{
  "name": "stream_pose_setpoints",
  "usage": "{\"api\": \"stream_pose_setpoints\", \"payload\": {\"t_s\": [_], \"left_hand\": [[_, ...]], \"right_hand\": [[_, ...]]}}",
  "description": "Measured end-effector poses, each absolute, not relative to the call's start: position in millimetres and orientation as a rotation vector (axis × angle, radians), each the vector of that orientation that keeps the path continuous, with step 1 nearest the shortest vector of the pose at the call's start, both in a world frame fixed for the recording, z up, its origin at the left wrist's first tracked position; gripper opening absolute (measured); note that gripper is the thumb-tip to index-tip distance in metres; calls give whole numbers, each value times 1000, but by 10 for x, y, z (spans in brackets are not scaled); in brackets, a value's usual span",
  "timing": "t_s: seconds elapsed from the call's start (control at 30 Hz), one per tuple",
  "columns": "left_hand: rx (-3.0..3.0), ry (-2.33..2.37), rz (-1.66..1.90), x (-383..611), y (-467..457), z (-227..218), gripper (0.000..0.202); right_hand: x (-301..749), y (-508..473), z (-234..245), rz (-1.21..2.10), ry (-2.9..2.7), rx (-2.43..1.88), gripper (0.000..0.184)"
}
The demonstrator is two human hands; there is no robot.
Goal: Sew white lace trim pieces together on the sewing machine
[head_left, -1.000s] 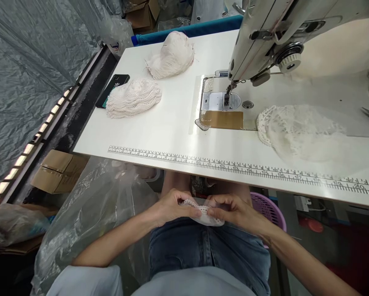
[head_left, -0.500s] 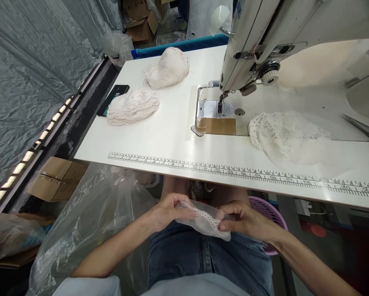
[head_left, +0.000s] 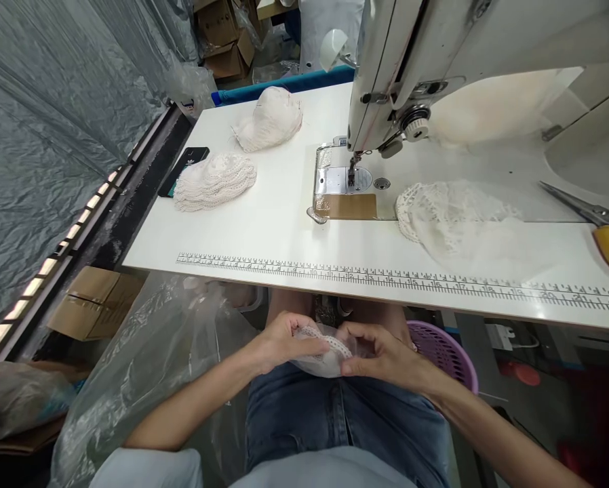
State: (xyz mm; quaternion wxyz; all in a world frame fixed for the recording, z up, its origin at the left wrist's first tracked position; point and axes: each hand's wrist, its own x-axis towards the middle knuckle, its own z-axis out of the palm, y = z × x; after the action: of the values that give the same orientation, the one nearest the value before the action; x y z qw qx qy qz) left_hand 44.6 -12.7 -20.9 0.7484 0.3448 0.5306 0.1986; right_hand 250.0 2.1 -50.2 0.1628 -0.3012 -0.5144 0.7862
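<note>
- While pinching lace (head_left: 327,362) between left hand (head_left: 279,346) and right hand (head_left: 388,358), holding it just below surface's (head_left: 279,227) near edge.
- Running lengthwise from hand to hand, slanting away from surface rightward; equally near both.

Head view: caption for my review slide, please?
Left hand and right hand hold a sheer lace-trimmed piece over the lap, before a white table and sewing machine.

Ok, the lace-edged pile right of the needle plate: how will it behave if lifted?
The lace-edged pile will probably droop, since it lies in limp, rumpled folds on the table. It's likely light for its size: the fabric looks sheer. The openwork lace border might snag.
</note>
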Motion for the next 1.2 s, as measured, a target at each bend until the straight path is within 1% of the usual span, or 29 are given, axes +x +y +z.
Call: {"api": "stream_pose_setpoints", "payload": {"t_s": [0.3,0.6,0.73,0.87,0.97,1.03,1.1,1.13,1.17,1.2], "left_hand": [[811,1230,437,467,-148,-132,31],[787,1161,422,428,-142,-166,32],[909,1158,463,433,-141,-163,24],[893,1136,469,443,-124,-132,20],[852,1092,474,451,-108,-61,19],[816,1042,468,459,-94,44,18],[788,950,439,472,-67,190,19],[786,898,417,482,-44,266,20],[793,854,396,494,-14,336,20],[804,828,380,508,25,393,20]], "right_hand": [[2468,-12,-542,2060,-1539,-993,34],[2439,-8,-532,2173,-1399,-1001,36],[2407,-9,-532,2192,-1344,-979,36],[2410,15,-518,2205,-1328,-934,34],[2490,41,-422,2231,-1379,-888,34],[2573,51,-300,2218,-1461,-806,38],[2647,49,-159,2153,-1632,-639,44],[2671,43,-98,2058,-1736,-601,45],[2683,35,-53,1912,-1839,-613,41],[2682,27,-27,1719,-1919,-677,34]]}}
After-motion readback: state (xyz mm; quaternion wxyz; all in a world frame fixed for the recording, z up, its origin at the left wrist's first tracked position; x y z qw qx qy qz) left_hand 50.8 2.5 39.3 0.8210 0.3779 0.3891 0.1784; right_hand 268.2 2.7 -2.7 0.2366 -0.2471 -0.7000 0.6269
